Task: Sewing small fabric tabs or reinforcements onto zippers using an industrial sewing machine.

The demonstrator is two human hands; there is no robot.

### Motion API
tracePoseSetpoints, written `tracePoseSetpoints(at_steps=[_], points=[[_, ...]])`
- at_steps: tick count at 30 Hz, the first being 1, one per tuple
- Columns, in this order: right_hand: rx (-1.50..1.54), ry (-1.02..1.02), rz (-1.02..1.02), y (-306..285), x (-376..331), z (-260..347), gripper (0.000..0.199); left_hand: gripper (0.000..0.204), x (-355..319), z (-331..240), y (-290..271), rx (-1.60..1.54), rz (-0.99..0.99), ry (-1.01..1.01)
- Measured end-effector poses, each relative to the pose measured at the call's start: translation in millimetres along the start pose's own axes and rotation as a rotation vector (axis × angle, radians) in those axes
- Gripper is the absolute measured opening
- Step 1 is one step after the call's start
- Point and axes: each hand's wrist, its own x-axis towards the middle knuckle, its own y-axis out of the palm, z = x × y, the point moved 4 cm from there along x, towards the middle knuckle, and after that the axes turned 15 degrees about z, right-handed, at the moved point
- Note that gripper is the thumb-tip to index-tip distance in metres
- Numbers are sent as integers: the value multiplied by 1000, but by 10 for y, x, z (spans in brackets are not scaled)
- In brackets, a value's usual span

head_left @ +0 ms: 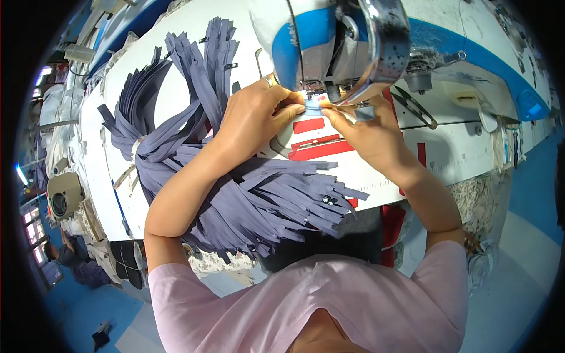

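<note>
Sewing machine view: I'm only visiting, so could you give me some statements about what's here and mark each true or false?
1. The fingertips of the left hand and right hand meet at a small light-blue piece under the sewing machine. True.
2. The bundle of purple-grey strips lies to the right of the right hand. False: it lies on the left side, partly under the left forearm.
3. Red strips mark the white table. True.
4. The right hand holds the dark metal tool. False: it lies on the table, right of that hand.
5. The person's sleeves are black. False: they are pale pink.
</note>
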Motion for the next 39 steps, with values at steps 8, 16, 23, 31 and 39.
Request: tracePoseSetpoints(at_steps=[8,16,23,31,39], points=[[107,-72,-78,93,13,-127,28,23,-14,-10,-21,-67,-5,-93],[-118,-122,-127,21,78,-35,23,23,-17,4,-27,-67,-24,-150],[-374,-211,-181,174,120,-200,16,22,13,73,-41,-13,-106,-62],[-67,-91,-95,193,175,-239,20,19,16,85,-73,17,-62,-156],[-100,420,593,195,239,-244,44,19,-1,16,-133,50,-91,-153]])
